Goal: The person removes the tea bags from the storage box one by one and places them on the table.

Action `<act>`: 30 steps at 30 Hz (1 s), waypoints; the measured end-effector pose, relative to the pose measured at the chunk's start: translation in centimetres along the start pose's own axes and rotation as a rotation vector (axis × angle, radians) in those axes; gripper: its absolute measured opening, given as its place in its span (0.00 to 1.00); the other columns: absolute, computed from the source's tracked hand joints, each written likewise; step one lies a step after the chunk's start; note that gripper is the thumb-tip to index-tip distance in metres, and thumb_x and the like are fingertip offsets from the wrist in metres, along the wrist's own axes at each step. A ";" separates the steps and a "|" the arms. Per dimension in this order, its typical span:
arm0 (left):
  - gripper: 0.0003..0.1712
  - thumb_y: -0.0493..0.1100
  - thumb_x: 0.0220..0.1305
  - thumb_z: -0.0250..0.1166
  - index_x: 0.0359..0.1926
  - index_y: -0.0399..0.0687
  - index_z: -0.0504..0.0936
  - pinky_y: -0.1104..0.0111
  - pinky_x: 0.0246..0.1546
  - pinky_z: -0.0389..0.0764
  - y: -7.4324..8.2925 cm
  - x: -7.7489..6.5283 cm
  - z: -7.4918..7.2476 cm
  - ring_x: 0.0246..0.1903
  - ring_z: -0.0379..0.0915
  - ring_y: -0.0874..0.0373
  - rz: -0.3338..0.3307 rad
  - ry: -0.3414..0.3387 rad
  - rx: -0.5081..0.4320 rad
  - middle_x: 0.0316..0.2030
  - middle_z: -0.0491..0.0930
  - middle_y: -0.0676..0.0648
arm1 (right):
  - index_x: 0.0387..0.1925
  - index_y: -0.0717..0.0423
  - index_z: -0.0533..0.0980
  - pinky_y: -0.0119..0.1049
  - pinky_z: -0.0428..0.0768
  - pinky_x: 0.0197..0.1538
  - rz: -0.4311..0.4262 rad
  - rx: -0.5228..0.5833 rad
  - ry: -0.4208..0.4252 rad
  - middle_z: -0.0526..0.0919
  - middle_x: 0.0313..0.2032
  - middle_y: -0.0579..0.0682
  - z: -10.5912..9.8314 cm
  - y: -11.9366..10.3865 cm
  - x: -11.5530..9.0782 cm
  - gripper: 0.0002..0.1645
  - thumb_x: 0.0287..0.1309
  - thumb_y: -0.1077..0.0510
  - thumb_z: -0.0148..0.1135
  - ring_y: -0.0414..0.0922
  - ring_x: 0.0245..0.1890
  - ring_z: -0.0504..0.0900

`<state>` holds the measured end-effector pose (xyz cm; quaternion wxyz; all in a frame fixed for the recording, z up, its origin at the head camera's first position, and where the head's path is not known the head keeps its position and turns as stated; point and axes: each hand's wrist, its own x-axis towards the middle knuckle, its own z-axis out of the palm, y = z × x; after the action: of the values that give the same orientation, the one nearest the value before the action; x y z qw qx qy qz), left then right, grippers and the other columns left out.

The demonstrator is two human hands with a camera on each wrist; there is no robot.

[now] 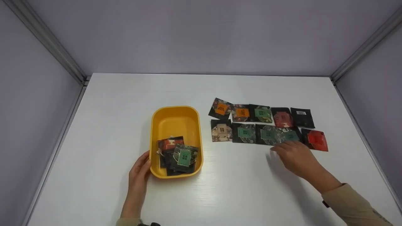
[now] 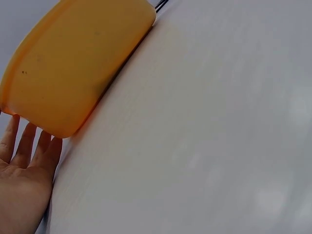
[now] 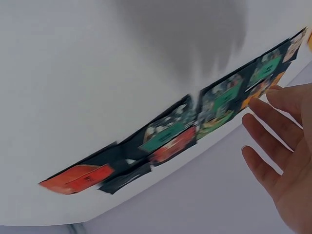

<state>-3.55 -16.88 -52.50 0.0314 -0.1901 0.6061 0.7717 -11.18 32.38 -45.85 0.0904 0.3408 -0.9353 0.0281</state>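
Note:
My left hand (image 1: 138, 175) rests against the near left side of a yellow plastic bin (image 1: 176, 124). In the left wrist view, the fairly straight fingers (image 2: 24, 151) touch the bin's end wall. Inside it lies a loose pile of sachets, with a green-labelled sachet (image 1: 184, 158) on top. My right hand (image 1: 296, 158) hovers at the near edge of two rows of flat sachets, partly covering a green-labelled sachet (image 1: 290, 135). In the right wrist view, its fingers are loosely bent and hold nothing. To its right is a red-labelled sachet (image 1: 315, 139).
The back row includes orange-labelled sachets (image 1: 242, 113) and a dark sachet showing a barcode (image 1: 302, 117). At the front row's left end lies a beige-labelled sachet (image 1: 221, 130). Pale wall panels (image 1: 207, 37) enclose the white table (image 1: 106, 125) at its back and sides.

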 end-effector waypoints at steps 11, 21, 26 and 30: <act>0.31 0.51 0.75 0.56 0.72 0.44 0.63 0.68 0.68 0.63 0.0 -0.1 0.1 0.68 0.59 0.60 0.004 -0.007 0.020 0.71 0.62 0.50 | 0.41 0.57 0.86 0.48 0.85 0.42 -0.211 -0.021 0.098 0.88 0.39 0.54 -0.7 -6.2 4.1 0.14 0.49 0.67 0.73 0.51 0.38 0.85; 0.31 0.53 0.73 0.57 0.71 0.47 0.65 0.69 0.67 0.64 0.0 0.1 0.0 0.68 0.60 0.62 -0.029 0.007 0.016 0.70 0.63 0.52 | 0.45 0.52 0.84 0.42 0.84 0.45 -0.391 -0.039 0.037 0.87 0.43 0.49 -3.1 -12.1 8.5 0.13 0.57 0.63 0.68 0.47 0.42 0.84; 0.31 0.53 0.74 0.57 0.71 0.47 0.65 0.70 0.67 0.64 0.0 0.1 -0.1 0.67 0.60 0.62 -0.028 0.011 0.017 0.70 0.64 0.53 | 0.47 0.51 0.84 0.40 0.82 0.47 -0.460 -0.070 0.028 0.87 0.44 0.48 -3.8 -14.3 11.3 0.13 0.61 0.62 0.65 0.46 0.43 0.83; 0.30 0.52 0.74 0.57 0.71 0.47 0.65 0.71 0.66 0.65 -0.2 0.1 -0.1 0.67 0.61 0.62 -0.012 0.003 0.004 0.69 0.64 0.53 | 0.44 0.51 0.83 0.36 0.81 0.44 -0.501 -0.103 0.028 0.87 0.42 0.46 -3.7 -15.7 13.6 0.10 0.62 0.62 0.64 0.45 0.40 0.82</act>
<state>-3.52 -16.94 -52.72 0.0354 -0.1950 0.6064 0.7701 -10.76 12.22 -39.78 0.1248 0.5564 -0.8206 -0.0382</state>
